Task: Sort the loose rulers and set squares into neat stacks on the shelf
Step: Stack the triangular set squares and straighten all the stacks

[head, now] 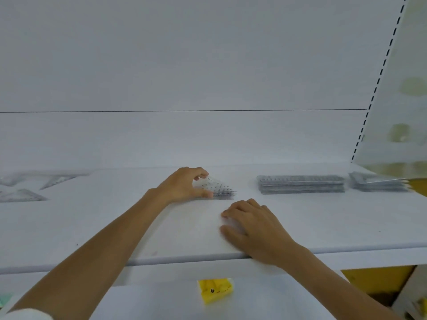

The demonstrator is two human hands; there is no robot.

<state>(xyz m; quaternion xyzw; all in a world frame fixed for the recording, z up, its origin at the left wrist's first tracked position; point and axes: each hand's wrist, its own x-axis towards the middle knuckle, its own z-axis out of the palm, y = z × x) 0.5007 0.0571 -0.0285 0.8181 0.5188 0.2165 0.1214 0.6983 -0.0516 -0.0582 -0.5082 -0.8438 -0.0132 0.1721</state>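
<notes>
Set-square stack [220,188] half hidden under left hand [182,184] (blurred markings)

One head-worn wide-angle camera, close above the front edge of the shelf [335,222], looks forward and down toward its back panel [184,65].

The left hand [182,185] covers the wide end of the set squares [221,189] it grips, so only their pointed tip shows, and the printed scales are too small to read. At the far left, the loose set squares [22,195] are smeared and cut by the picture's edge. The rulers [300,184] in their pile cannot be counted. The far stack [374,184] sits partly behind a cloudy panel [392,112], through which yellowish blobs [413,86] cannot be made out. A green scrap [4,299] at lower left is cropped.
</notes>
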